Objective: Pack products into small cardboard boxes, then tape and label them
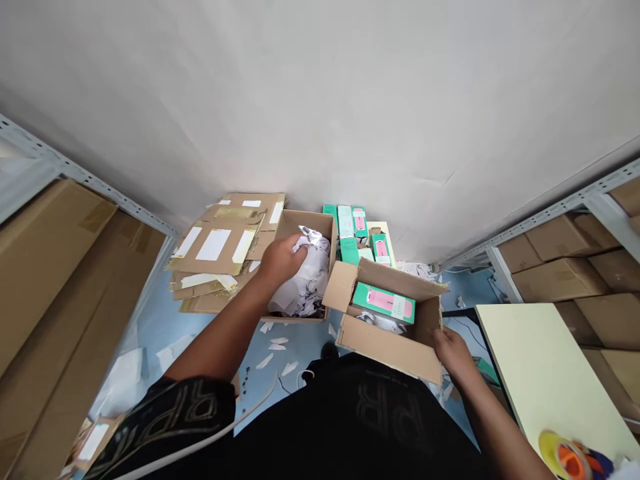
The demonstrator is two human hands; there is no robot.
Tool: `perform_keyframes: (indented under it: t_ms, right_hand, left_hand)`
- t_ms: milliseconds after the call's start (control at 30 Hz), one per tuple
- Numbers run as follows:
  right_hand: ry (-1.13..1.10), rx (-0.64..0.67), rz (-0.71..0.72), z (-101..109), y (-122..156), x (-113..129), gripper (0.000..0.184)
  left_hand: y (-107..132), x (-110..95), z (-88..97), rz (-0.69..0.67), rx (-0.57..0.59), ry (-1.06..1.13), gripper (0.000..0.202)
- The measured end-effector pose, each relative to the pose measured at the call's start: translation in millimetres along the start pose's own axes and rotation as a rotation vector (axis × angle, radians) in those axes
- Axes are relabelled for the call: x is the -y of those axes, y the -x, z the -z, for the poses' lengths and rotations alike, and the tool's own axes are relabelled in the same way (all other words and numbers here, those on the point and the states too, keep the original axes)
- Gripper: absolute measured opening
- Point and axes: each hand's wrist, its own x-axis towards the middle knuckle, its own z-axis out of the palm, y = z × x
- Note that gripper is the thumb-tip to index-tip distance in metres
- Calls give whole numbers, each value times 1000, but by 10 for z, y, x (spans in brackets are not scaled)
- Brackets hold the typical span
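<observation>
My left hand [284, 261] is closed on a piece of crumpled white paper [311, 236], just above an open cardboard box [320, 223] heaped with more crumpled paper [305, 283]. With my right hand [451, 348] I grip the right edge of a smaller open cardboard box [390, 348], its flaps spread outward. Inside that box lies a green product box [384, 303] with a pink picture on it, and some crumpled white paper [381, 323] sits beside it on the near side.
Several green and pink product boxes [349, 249] are stacked by the wall. Flattened cardboard [215, 250] lies on the left. Paper scraps [279, 343] litter the blue floor. Shelves of cartons [565, 243] flank both sides. A pale table [545, 360] at right holds tape rolls [570, 459].
</observation>
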Motion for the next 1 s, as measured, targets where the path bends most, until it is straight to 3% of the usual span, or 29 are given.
perform_keyframes:
  t_ms: [67, 133, 267, 400, 500, 667, 733, 900, 1000]
  right_hand:
    - [14, -18, 8, -10, -33, 18, 39]
    - [10, -32, 35, -15, -47, 33, 36]
    - [-37, -26, 60, -7, -25, 35, 33]
    - [-72, -47, 23, 37, 26, -62, 31]
    - [-103, -86, -20, 103, 87, -207, 31]
    - [-202, -207, -154, 282, 264, -595, 30]
    - [-249, -277, -212, 368, 352, -812, 29]
    - [-362, -404, -366, 609, 479, -1496, 29]
    - [-422, -443, -434, 790, 435, -1990, 30]
  left_hand:
    - [265, -327, 135, -238, 38, 71, 37]
    - [440, -664, 156, -461, 213, 125, 39]
    - [501, -1170, -72, -609, 582, 234, 45]
    - [407, -1310, -327, -685, 767, 269, 56]
    - [353, -1323, -430, -757, 725, 288, 56]
    - [316, -1538, -738, -616, 363, 367, 37]
    - [334, -1704, -994, -516, 328, 396, 43]
    - [394, -2353, -1925, -273, 673, 567, 85]
    - [382, -2894, -2529, -83, 756, 730, 92]
